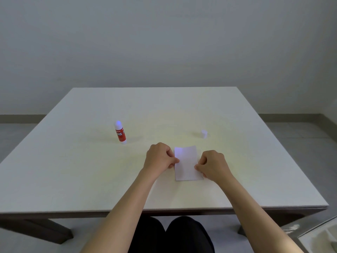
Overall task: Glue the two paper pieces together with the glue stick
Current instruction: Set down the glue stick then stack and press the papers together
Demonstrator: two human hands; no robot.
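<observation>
A white paper rectangle (187, 163) lies flat on the white table (91, 170), in front of me. I cannot tell whether it is one piece or two stacked. My left hand (159, 157) pinches its left edge with curled fingers. My right hand (212, 165) pinches its right edge the same way. The glue stick (120, 133), red label and white body, stands upright with no cap to the far left of the paper. Its white cap (204, 133) sits apart on the table, beyond the paper to the right.
The table's front edge (164, 209) runs just above my dark-clothed knees (171, 234). A grey wall stands behind the table. A pale object (321, 236) sits on the floor at the lower right.
</observation>
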